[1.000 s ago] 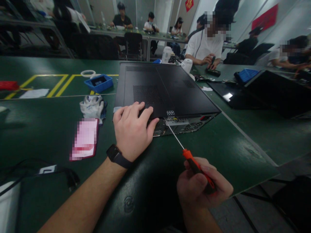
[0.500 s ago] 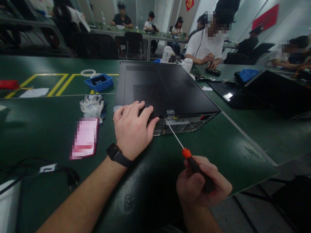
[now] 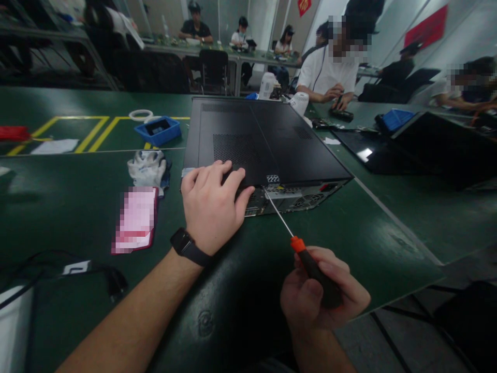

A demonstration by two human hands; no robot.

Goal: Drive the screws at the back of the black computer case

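A black desktop computer case (image 3: 267, 140) lies flat on the green table (image 3: 349, 228), its rear panel facing me. My left hand (image 3: 212, 204), with a dark watch on the wrist, rests flat on the case's near left corner, fingers spread over the lid's edge. My right hand (image 3: 322, 292) is closed round the orange and black handle of a screwdriver (image 3: 298, 246). Its thin shaft runs up and left, and the tip touches the rear panel near the top edge.
A pair of white gloves (image 3: 148, 167) and a pink-covered flat item (image 3: 135, 218) lie left of the case. Further back stand a blue bin (image 3: 158, 130) and a tape ring (image 3: 140, 115). A black cable (image 3: 77, 269) lies at the left. A person in white (image 3: 330, 72) works opposite; another case (image 3: 438, 145) is right.
My right hand has turned the screwdriver handle slightly in its grip. The left hand and the case have stayed still.
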